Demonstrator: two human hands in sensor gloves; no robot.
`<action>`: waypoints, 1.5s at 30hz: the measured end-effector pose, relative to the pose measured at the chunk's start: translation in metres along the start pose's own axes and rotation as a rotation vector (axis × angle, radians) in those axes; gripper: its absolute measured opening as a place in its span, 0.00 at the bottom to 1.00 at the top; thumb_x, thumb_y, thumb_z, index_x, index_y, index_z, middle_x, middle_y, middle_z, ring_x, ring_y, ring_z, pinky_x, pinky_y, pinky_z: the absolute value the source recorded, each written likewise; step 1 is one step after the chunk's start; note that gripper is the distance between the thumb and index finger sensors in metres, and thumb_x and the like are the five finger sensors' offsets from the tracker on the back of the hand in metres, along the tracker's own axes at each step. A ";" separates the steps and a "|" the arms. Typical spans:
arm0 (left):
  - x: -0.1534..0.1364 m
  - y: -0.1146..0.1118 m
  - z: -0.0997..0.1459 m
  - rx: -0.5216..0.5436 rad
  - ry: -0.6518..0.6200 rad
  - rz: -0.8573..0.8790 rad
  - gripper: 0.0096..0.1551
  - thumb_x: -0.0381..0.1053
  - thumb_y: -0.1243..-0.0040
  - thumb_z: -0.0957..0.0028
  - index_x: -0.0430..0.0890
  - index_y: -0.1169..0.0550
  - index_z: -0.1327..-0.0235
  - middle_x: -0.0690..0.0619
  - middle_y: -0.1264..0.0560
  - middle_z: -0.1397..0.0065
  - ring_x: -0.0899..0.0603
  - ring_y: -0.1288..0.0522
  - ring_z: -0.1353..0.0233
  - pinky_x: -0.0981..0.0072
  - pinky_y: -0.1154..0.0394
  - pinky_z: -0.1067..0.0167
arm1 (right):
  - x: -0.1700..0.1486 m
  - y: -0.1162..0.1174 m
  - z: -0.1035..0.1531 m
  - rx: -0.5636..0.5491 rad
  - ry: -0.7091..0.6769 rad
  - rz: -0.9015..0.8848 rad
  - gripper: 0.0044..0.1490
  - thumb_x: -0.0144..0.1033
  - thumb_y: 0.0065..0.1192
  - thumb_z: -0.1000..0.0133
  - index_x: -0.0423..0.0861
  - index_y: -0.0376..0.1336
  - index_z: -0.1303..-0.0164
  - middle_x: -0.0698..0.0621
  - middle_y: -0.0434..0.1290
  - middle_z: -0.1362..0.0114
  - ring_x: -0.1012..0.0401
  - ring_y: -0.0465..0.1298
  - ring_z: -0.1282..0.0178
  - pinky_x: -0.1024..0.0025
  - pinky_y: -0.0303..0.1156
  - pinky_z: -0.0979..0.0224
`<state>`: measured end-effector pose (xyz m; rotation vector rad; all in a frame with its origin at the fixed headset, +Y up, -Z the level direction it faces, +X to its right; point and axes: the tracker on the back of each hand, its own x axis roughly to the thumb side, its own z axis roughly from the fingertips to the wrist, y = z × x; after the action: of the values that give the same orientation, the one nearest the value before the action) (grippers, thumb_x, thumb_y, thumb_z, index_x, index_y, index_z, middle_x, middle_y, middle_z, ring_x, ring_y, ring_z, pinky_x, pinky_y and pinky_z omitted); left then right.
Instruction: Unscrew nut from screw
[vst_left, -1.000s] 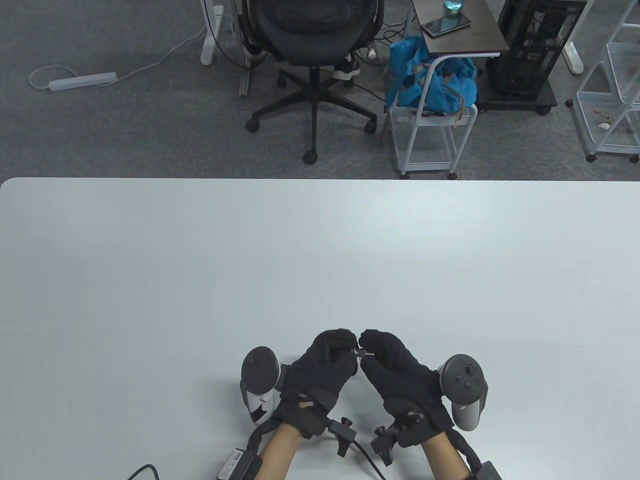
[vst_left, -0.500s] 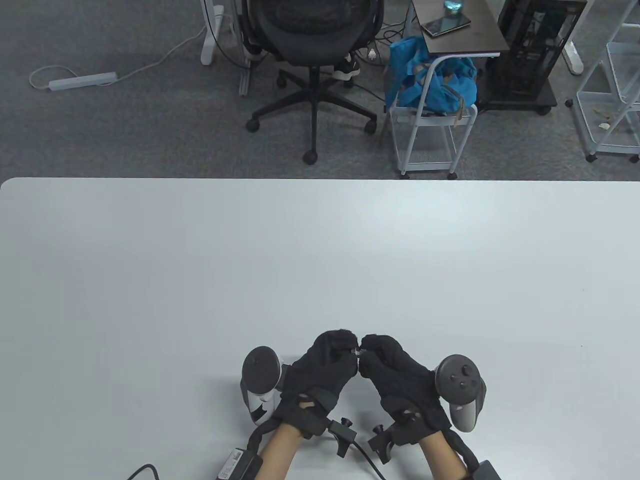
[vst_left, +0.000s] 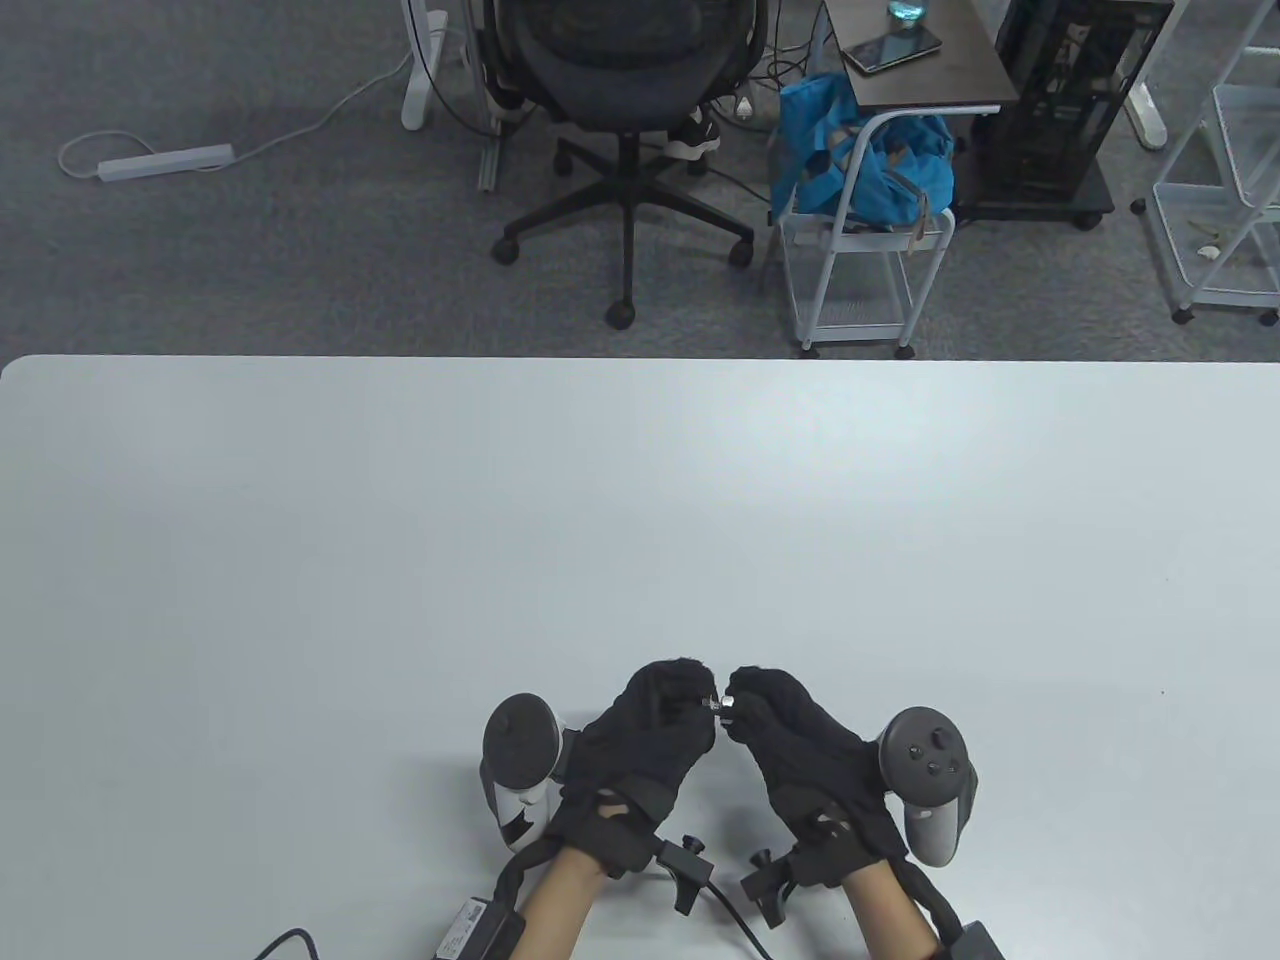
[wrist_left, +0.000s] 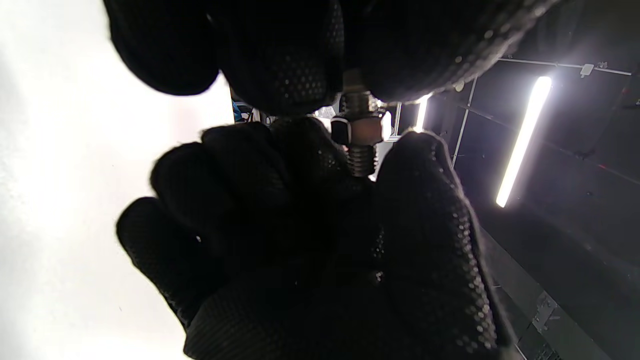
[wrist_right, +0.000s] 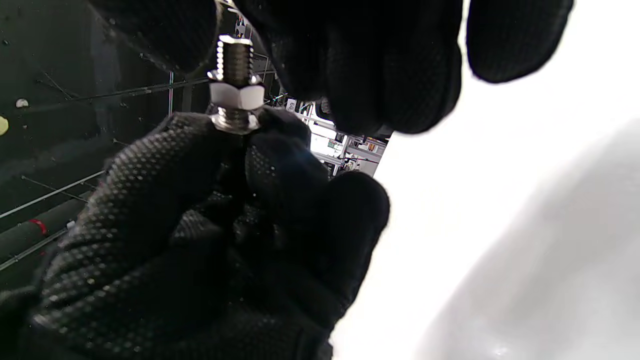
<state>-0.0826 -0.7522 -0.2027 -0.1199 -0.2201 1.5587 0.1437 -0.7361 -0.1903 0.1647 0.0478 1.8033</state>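
So we've got the big pale worktop (vst_left: 640, 520) filling most of the table view, and both gloved hands parked down at its 6 o'clock edge, fingertips meeting in the middle.

Left hand (vst_left: 645, 745) sits at about 9 o'clock from the hardware, and our read from the wrist views is that its grip is closed on the head end of the screw (wrist_right: 234, 60). The head itself is buried in the glove, so we can't see it directly.

Right hand (vst_left: 800, 760) comes in from 3 o'clock. Its thumb and fingers curl around the free threaded tip, but whether they're actually pinching metal or just hovering right beside it, we honestly can't tell from these shots.

The bit that matters: the screw's long axis runs straight across, 9 to 3 o'clock, bridging the two hands just above the worktop. The hex nut (wrist_right: 236, 95) sits partway along it, with bare thread showing on both sides, so it's not off yet. In the left wrist view the nut (wrist_left: 361, 131) is right in the gap between the two sets of fingertips.

Our guess is the right hand is the one nearer the nut's exit end, so it should spin the nut off toward 3 o'clock while the left holds steady. Tiny part, easy to drop.
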 end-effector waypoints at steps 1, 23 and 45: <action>0.000 0.000 0.000 -0.001 -0.001 -0.001 0.26 0.52 0.32 0.48 0.51 0.24 0.36 0.41 0.22 0.36 0.45 0.18 0.51 0.40 0.23 0.42 | 0.001 0.001 0.000 0.005 -0.004 -0.006 0.38 0.55 0.55 0.39 0.37 0.66 0.31 0.41 0.78 0.41 0.42 0.78 0.46 0.35 0.70 0.37; -0.002 0.000 0.000 0.007 0.004 0.007 0.26 0.51 0.32 0.48 0.51 0.24 0.36 0.41 0.22 0.36 0.45 0.18 0.51 0.40 0.23 0.42 | 0.002 0.003 0.002 0.019 -0.001 0.025 0.43 0.58 0.54 0.38 0.37 0.61 0.25 0.34 0.72 0.31 0.37 0.73 0.37 0.31 0.65 0.34; -0.002 0.001 0.001 0.011 0.010 0.008 0.26 0.51 0.32 0.48 0.51 0.24 0.36 0.41 0.22 0.36 0.45 0.18 0.51 0.40 0.23 0.42 | 0.006 0.004 0.003 0.011 -0.049 -0.003 0.45 0.57 0.55 0.38 0.40 0.55 0.19 0.34 0.61 0.22 0.36 0.65 0.28 0.32 0.62 0.31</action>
<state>-0.0837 -0.7538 -0.2024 -0.1202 -0.2037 1.5662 0.1392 -0.7314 -0.1863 0.2169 0.0231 1.7955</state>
